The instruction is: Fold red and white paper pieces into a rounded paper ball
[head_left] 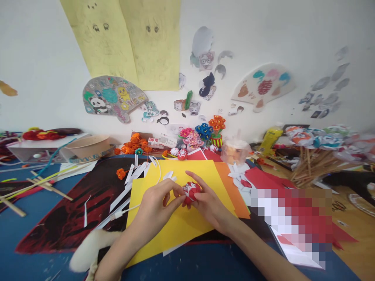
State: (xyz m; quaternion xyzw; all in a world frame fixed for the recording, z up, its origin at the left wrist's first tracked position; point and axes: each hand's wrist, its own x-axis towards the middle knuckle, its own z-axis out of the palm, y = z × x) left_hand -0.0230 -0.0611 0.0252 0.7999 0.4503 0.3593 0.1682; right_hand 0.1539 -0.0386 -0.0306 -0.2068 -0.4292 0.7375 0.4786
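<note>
A small red and white folded-paper ball (191, 190) is held above a yellow paper sheet (175, 242). My left hand (164, 198) pinches the ball's left side between thumb and fingertips. From the right, my right hand (209, 203) grips the same ball, with its index finger stretched up past it. The ball's underside is partly hidden by the fingers. A similar red and white ball (182, 155) lies behind, near the wall. White paper pieces (238, 177) with a bit of red sit to the right of the yellow sheet.
Left of the sheet are a white cable plug (116, 214), paper strips (120, 198) and wooden sticks (51, 187). Craft flowers (204, 130), a cup (235, 150) and a yellow bottle (271, 138) stand along the wall. Red paper (266, 179) lies at right.
</note>
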